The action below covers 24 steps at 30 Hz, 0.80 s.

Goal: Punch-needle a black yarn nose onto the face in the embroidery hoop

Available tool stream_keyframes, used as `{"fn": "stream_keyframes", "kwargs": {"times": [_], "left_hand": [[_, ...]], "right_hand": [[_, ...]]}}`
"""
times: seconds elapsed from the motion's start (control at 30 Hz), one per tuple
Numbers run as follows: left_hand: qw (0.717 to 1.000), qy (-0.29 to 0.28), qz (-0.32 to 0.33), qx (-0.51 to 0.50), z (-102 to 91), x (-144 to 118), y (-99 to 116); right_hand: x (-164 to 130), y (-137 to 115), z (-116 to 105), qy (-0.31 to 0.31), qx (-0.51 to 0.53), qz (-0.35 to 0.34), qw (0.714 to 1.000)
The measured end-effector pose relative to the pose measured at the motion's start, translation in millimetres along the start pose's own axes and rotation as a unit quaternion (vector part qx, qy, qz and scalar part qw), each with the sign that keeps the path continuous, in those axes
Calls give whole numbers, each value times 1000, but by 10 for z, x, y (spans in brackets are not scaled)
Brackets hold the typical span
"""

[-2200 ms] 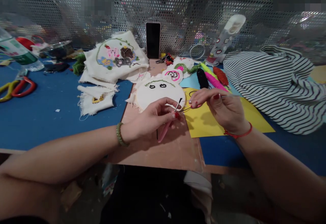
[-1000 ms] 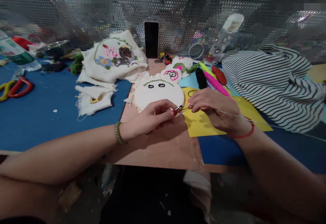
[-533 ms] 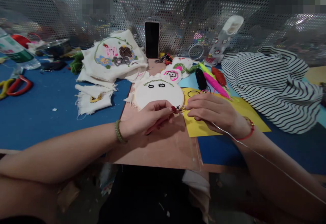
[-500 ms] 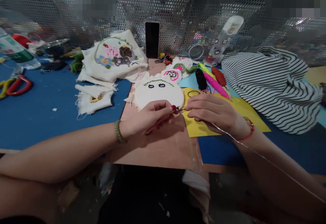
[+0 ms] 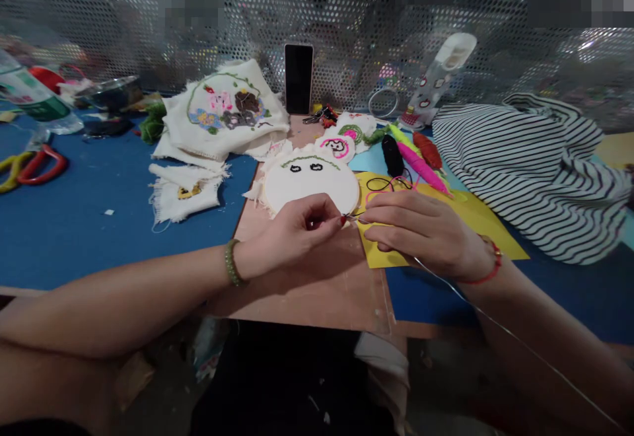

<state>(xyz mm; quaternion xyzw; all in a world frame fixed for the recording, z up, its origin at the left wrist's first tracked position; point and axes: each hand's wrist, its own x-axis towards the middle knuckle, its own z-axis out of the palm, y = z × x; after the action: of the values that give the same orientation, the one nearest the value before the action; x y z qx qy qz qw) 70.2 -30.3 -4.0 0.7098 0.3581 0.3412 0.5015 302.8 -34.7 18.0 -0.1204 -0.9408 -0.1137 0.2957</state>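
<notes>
My left hand is closed in a pinch, with a bit of black thread at its thumb and fingertips. Close by on the right, my right hand has its fingers bent together around a thin pale wire-like strand. That strand trails down along the right forearm, and its short end points at the left fingertips. Just behind both hands lies a round embroidery hoop holding white cloth, stitched with two black eyes and a green arc. My left hand overlaps its lower edge.
Behind my right hand are a black yarn bundle, a pink yarn bundle and yellow paper. Striped cloth lies right. Embroidered cloth, a phone and scissors stand or lie back and left.
My left fingers have shifted slightly down and right, staying pinched. The right hand has dropped a little, with its fingers still bent. The whole view has shifted slightly.
</notes>
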Motion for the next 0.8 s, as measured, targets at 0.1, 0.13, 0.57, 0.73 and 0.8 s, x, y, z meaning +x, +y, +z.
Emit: {"fn": "stream_keyframes", "kwargs": {"times": [0.1,0.13,0.57,0.73,0.8], "left_hand": [[1000,2,0,2,-11,-6,14],[1000,4,1,-4,-13,-7,19],[999,-9,4,-50,-2,-17,17],[999,-7,5,-50,-1,-16,-2],[999,-6,8,-48,0,-14,-8]], "right_hand": [[2,-6,-3,11,2,-1,1000],[0,-7,-8,15,4,-3,1000],[-27,32,-35,33,34,-4,999],[-23,22,-29,42,36,7,998],[-16,22,-24,38,33,5,999]]}}
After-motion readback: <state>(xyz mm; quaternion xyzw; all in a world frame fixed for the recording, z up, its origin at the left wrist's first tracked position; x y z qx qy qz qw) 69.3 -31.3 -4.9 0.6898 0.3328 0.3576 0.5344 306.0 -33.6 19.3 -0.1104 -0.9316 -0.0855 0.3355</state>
